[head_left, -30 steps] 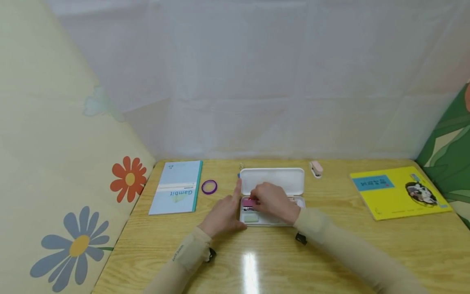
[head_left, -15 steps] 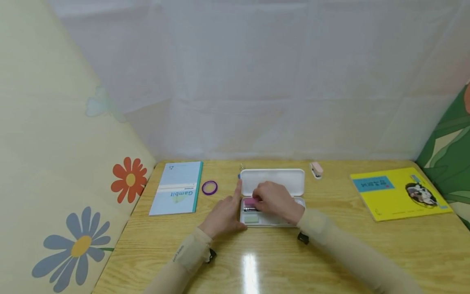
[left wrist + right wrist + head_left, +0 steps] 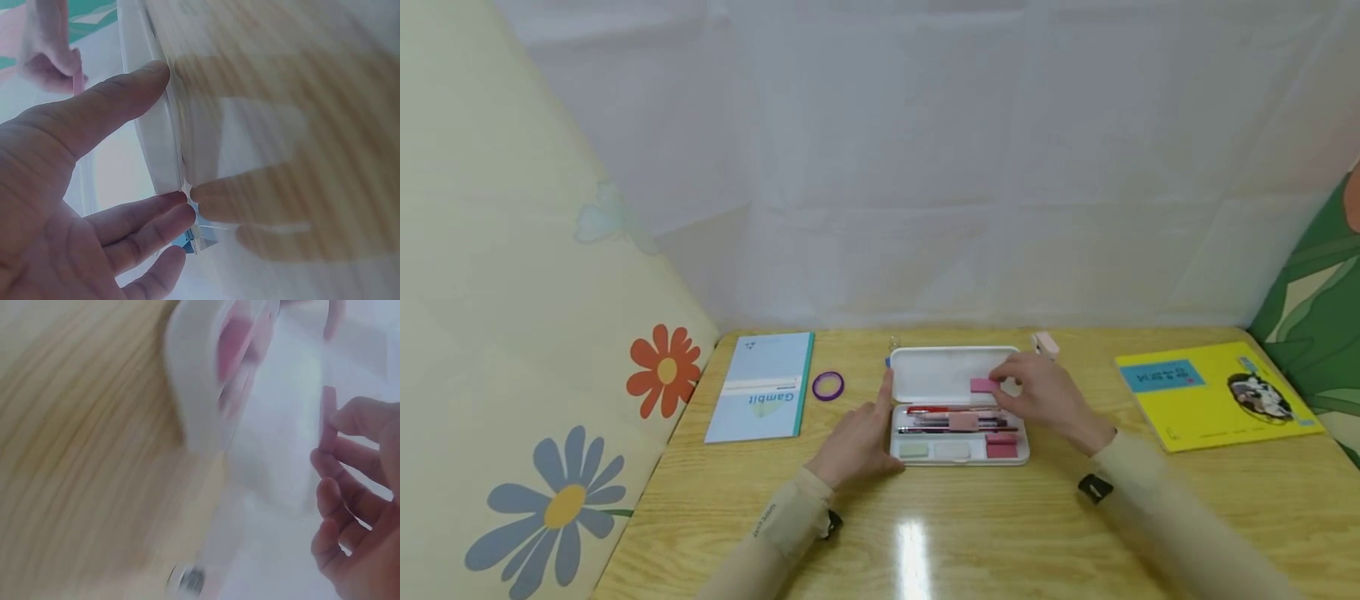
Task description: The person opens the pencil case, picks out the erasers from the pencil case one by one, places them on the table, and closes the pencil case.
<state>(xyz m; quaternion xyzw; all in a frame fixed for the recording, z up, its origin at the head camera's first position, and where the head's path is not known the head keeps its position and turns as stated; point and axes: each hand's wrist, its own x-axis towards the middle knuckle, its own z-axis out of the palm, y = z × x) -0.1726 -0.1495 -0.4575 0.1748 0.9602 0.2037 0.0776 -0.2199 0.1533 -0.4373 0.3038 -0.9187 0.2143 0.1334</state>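
Note:
My right hand [image 3: 1047,396] pinches a small flat pink eraser [image 3: 982,385] between thumb and fingertips, raised in front of the upright lid [image 3: 925,371] of a white pencil case. In the right wrist view the eraser [image 3: 327,419] shows edge-on. My left hand [image 3: 859,442] rests its straight thumb and fingers against the left end of the case; the left wrist view has the thumb [image 3: 134,87] along its edge. Inside lie several pens and pencils [image 3: 917,428] with a pale pink block [image 3: 964,422] over them. The front row holds a green block [image 3: 913,450], a white block [image 3: 952,451] and darker pink pieces [image 3: 1002,447].
A pink stapler [image 3: 1045,343] stands behind my right hand. To the left lie a purple ring-shaped tape roll [image 3: 828,386] and a pale blue notebook [image 3: 756,387]. A yellow booklet [image 3: 1217,396] lies at the right. Something small and blue [image 3: 888,362] sits by the lid's left edge.
My right hand has lifted the pink eraser out of the case's left part and moved it right and up, uncovering the pens. My left hand has stayed in place.

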